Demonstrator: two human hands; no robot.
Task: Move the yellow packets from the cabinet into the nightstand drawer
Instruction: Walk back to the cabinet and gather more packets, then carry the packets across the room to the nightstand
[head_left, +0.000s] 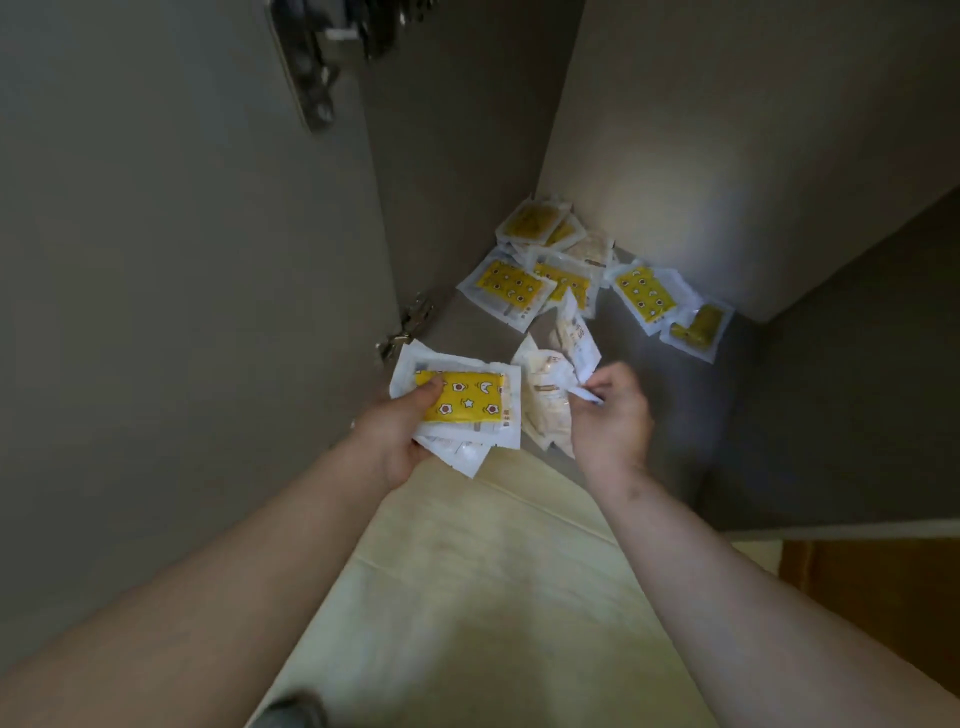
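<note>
Forearms: the left forearm (208, 571) is filling the seven o'clock corner of the view and the right forearm (769, 613) the five o'clock corner, both bare and both pointing towards the centre.
Tiled floor: a cream tiled floor (467, 597) is showing between the forearms at six o'clock.
Left hand: the left hand (400, 431) is gripping a held stack (467, 400) of packets just left of centre, with the thumb lying on the top one (yellow, printed with stars, moons and flowers, inside a clear white-edged wrapper).
Right hand: the right hand (613, 410), at three o'clock of the stack, is curling its fingers and seems to be pinching the corner of a pale packet (545, 400); motion blur is making the grip hard to read.
Loose packets: more loose packets (511, 288) are lying scattered on the cabinet floor (649, 364) from twelve to two o'clock of the hands, some overlapping, the farthest ones leaning in the back corner.
Cabinet door: the grey cabinet door (182, 260) is standing open at nine o'clock, its lower hinge (410, 322) sitting just beside the stack.
</note>
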